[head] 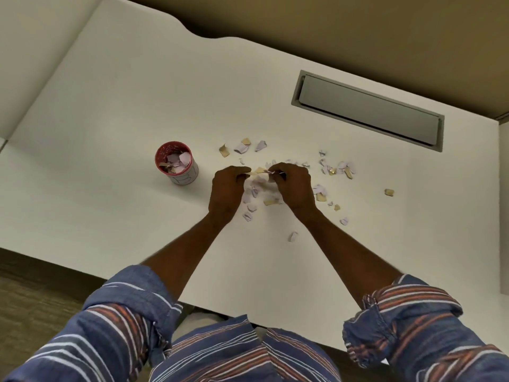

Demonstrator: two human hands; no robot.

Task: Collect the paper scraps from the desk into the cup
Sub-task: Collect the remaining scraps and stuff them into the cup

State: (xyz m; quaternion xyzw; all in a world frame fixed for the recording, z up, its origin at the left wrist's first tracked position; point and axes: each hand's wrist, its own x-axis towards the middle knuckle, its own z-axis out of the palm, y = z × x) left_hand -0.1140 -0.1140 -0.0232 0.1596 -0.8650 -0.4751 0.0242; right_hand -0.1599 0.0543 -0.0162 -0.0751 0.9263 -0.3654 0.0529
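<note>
A paper cup (179,166) with a red inside stands on the white desk (110,133), partly filled with pale and tan scraps. To its right, several torn paper scraps (337,169) lie scattered, lilac-white and tan. My left hand (225,191) and my right hand (294,186) meet over the middle of the pile, fingertips together, each pinching scraps (260,172) between them. More scraps lie under and between the hands, partly hidden. The cup is about a hand's width left of my left hand.
A grey cable hatch (369,111) is set in the desk at the back right. One tan scrap (389,192) lies apart at the far right. The desk's front edge runs near my rolled striped sleeves.
</note>
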